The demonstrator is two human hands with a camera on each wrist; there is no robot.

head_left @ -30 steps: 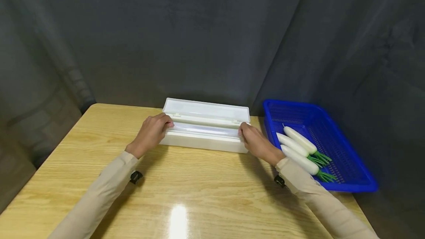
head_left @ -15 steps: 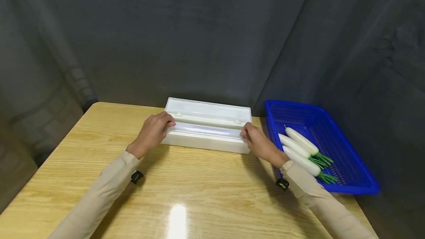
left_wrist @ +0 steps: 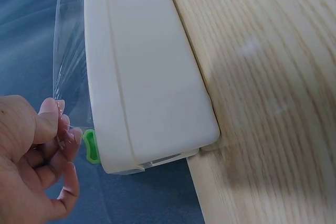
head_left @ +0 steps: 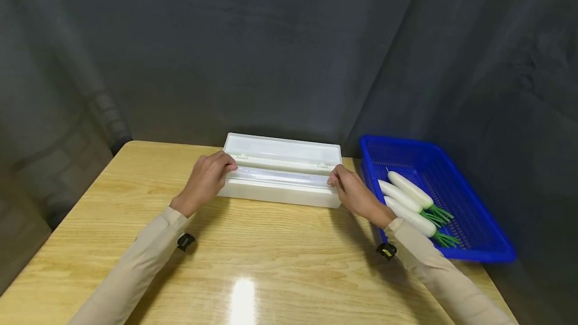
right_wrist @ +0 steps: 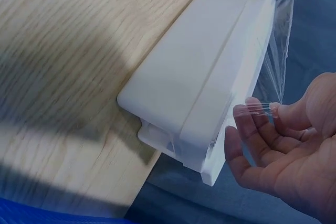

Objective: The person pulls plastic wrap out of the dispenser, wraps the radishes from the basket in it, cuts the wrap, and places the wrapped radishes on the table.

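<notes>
Left hand (head_left: 203, 179): thumb and fingertips pinched together on the edge of the clear film (head_left: 282, 175), gap closed down to the film itself; remaining fingers loosely bent, as your left wrist view has it. Right hand (head_left: 356, 197): same grasp at the film's other end, thumb pressed to a finger, film bunched and creased between them, your other fingers curved and spread a little. Film runs taut between your two hands, along the white box (head_left: 280, 195), which sits near the table's far edge, long side toward you, its lid (head_left: 284, 149) tipped open behind. A small green piece (left_wrist: 91, 147) at the box end, just beside your left fingertips. Surface: pale wood-grain table (head_left: 280, 255), glossy, one bright patch of glare on the near part. At your right, a blue basket (head_left: 478, 255) by the table's right edge; three white radishes (head_left: 409, 188) lie side by side in it, green stems pointing right and toward you. Room: dark grey curtain (head_left: 248, 54) hangs behind the table, folds at both sides. Beige sleeves (head_left: 131, 270) on both your arms.
</notes>
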